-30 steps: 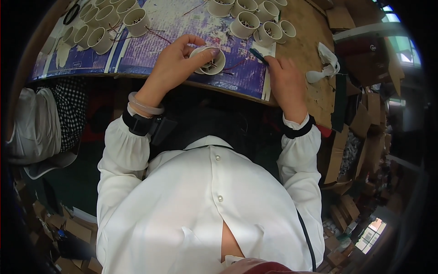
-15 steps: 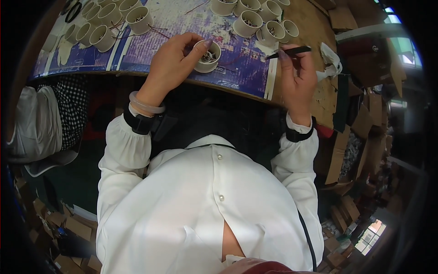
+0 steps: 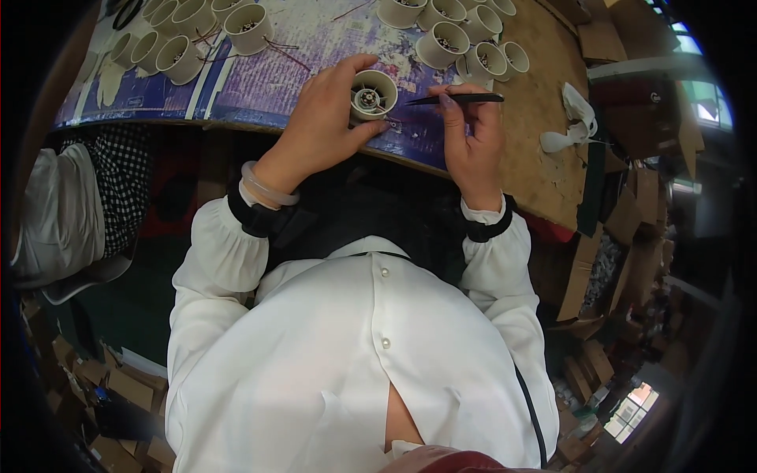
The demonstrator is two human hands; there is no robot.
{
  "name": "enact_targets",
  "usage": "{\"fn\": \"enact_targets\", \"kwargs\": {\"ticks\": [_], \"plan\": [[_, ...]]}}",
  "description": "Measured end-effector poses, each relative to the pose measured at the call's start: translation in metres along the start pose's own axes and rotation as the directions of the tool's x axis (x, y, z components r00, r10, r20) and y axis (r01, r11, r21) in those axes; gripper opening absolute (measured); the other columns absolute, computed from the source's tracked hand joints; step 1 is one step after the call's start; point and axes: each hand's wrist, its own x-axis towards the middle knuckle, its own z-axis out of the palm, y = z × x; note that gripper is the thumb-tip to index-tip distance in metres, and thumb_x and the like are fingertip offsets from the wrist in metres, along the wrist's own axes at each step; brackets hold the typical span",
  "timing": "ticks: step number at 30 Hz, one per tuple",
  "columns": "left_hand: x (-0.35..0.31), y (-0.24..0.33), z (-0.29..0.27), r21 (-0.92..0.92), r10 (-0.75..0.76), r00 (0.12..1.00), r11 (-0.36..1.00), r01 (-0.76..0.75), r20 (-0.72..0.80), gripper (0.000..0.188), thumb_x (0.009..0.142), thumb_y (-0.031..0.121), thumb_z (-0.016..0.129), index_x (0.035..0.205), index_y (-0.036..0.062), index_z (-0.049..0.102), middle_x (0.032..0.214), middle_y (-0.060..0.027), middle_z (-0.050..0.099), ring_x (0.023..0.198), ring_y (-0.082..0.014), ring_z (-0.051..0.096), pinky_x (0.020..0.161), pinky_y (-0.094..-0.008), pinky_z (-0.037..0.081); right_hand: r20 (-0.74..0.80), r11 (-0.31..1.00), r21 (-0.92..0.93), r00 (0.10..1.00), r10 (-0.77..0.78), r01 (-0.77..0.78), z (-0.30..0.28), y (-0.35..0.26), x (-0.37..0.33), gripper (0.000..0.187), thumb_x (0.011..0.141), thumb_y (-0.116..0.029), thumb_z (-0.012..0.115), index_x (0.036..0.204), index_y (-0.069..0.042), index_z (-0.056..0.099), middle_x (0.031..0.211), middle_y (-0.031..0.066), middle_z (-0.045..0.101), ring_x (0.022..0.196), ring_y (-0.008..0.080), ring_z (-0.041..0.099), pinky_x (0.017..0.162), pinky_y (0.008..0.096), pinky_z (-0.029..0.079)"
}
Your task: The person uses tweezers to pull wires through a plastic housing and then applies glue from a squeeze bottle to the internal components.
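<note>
My left hand (image 3: pixel 322 126) is closed around the side of a white cup-shaped housing (image 3: pixel 373 96), thumb at its near edge and fingers at the far side. The housing's open top shows a round metal part with wires inside, like a small motor. Just to the right, my right hand (image 3: pixel 475 142) pinches a pair of black tweezers (image 3: pixel 461 99). Their tips point left toward the housing and stay apart from it. Part of the housing's left wall is hidden behind my left hand.
More white housings with wires stand in groups at the far left (image 3: pixel 178 60) and far right (image 3: pixel 441 45) of the table. White crumpled material (image 3: pixel 574 118) lies by the right edge. Cardboard boxes (image 3: pixel 583 276) are on the right; a person in checked clothing (image 3: pixel 124 189) is at left.
My right hand has moved left with the tweezers, closer to the housing. My left hand has shifted its grip, its thumb going from the far rim to the near side.
</note>
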Motion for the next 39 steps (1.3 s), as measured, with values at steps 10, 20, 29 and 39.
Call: {"fn": "enact_targets", "kwargs": {"ticks": [10, 20, 29, 39], "plan": [[0.006, 0.014, 0.021, 0.05, -0.098, 0.966, 0.992, 0.113, -0.239, 0.067, 0.069, 0.03, 0.083, 0.122, 0.0049, 0.052, 0.102, -0.0122, 0.064, 0.097, -0.0326, 0.059, 0.086, -0.0439, 0.043, 0.152, 0.984, -0.145, 0.98, 0.126, -0.104, 0.0, 0.004, -0.005, 0.014, 0.098, -0.004, 0.055, 0.111, 0.001, 0.055, 0.104, 0.01, 0.068, 0.09, 0.014, 0.066, 0.079, 0.0254, 0.051], [0.008, 0.015, 0.021, 0.136, -0.053, 0.968, 0.987, 0.089, -0.247, 0.059, 0.063, 0.022, 0.082, 0.115, 0.0117, 0.055, 0.101, -0.0049, 0.064, 0.095, -0.0276, 0.058, 0.085, -0.0409, 0.041, -0.063, 1.0, -0.005, 0.998, 0.031, -0.031, -0.013, -0.019, 0.011, 0.014, 0.096, -0.002, 0.056, 0.11, 0.002, 0.056, 0.101, 0.0095, 0.067, 0.085, 0.0137, 0.065, 0.08, 0.0244, 0.052], [0.008, 0.015, 0.02, 0.114, -0.046, 0.967, 0.991, 0.077, -0.25, 0.06, 0.062, 0.02, 0.083, 0.114, 0.0105, 0.056, 0.103, -0.0057, 0.063, 0.098, -0.0289, 0.057, 0.086, -0.0414, 0.041, 0.268, 0.969, -0.236, 0.963, -0.011, 0.076, 0.002, -0.028, 0.026, 0.013, 0.092, -0.002, 0.064, 0.104, 0.003, 0.062, 0.097, 0.0082, 0.068, 0.082, 0.0132, 0.065, 0.075, 0.0237, 0.05], [0.007, 0.014, 0.02, 0.128, -0.046, 0.97, 0.989, 0.078, -0.24, 0.058, 0.063, 0.018, 0.082, 0.114, 0.0061, 0.055, 0.103, -0.0091, 0.062, 0.097, -0.0321, 0.058, 0.085, -0.0425, 0.043, 0.234, 0.957, -0.254, 0.969, -0.079, 0.14, 0.009, -0.018, 0.026, 0.012, 0.092, -0.005, 0.066, 0.102, 0.003, 0.065, 0.093, 0.0068, 0.069, 0.076, 0.0118, 0.063, 0.07, 0.0245, 0.05]]}}
